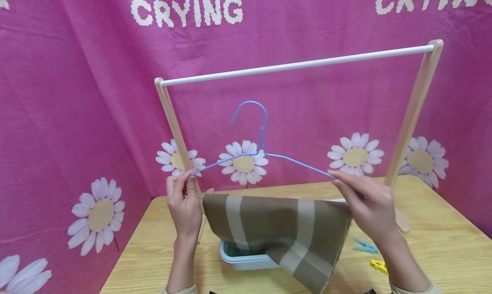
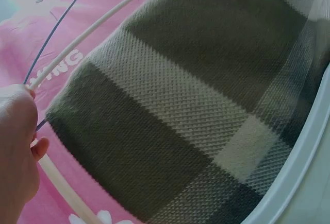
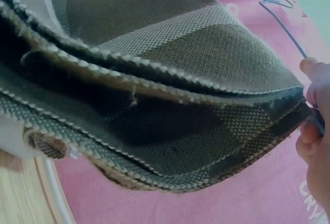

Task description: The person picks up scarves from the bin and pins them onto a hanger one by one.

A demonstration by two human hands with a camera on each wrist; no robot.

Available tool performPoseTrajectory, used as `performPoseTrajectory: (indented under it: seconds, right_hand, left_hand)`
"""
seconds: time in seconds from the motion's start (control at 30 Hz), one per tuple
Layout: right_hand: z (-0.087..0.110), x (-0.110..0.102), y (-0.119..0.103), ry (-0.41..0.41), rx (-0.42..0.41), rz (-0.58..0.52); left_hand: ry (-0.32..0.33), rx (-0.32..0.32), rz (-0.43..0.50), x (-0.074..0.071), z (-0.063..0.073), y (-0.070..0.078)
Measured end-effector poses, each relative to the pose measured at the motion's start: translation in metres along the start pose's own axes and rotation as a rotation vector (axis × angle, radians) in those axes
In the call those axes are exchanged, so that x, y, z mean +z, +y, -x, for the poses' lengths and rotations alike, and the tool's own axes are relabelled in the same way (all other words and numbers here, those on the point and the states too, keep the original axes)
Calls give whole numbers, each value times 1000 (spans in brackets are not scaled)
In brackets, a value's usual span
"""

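A blue wire hanger [image 1: 262, 136] is held up in front of the rack, hook at the top. My left hand [image 1: 185, 206] pinches its left corner, and my right hand [image 1: 370, 202] grips the right corner. Over the hanger's lower bar hangs a folded brown plaid scarf [image 1: 273, 219] with pale stripes. In the left wrist view the cloth [image 2: 170, 80] spreads beside the left hand [image 2: 15, 141]. The right wrist view shows the scarf's layered edges [image 3: 154, 74] reaching up to the fingers of the right hand [image 3: 317, 121]. Most of the lower bar is hidden under the cloth.
Behind the hanger stands a wooden rack with a white rod [image 1: 296, 66]. A light blue tub [image 1: 251, 264] sits on the table [image 1: 153, 251] below the scarf. To the right lie a blue clothespin [image 1: 366, 245] and a yellow clothespin [image 1: 379, 266]. A pink curtain [image 1: 300, 106] hangs behind.
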State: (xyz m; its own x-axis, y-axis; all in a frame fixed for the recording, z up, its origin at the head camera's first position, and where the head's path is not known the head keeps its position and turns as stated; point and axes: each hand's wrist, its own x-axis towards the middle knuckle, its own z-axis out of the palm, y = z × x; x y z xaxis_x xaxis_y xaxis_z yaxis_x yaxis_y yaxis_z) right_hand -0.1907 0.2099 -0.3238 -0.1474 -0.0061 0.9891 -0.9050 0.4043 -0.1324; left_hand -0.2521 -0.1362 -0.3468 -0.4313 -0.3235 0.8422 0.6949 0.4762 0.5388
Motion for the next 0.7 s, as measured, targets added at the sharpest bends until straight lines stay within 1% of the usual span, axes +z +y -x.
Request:
performPoseTrajectory:
  seconds: [0.13,0.2,0.3,0.4,0.57,0.63,0.7]
  right_hand:
    - [-1,3,-1,-40,12,-4]
    - [1,3,0,-63,64,12]
    - [8,-1,3,-109,176,44]
    - [13,-7,8,-175,280,93]
    - [13,-15,13,-308,383,200]
    - [12,-19,13,-337,426,224]
    - [13,-22,14,-357,479,226]
  left_hand:
    - [80,-51,55,4,1,1]
    - [118,-69,63,6,2,1]
    - [158,-87,81,6,4,2]
    - [179,-101,93,7,5,2]
    - [198,-122,91,6,6,1]
    - [204,-129,87,7,6,1]
    - [211,-135,84,7,6,2]
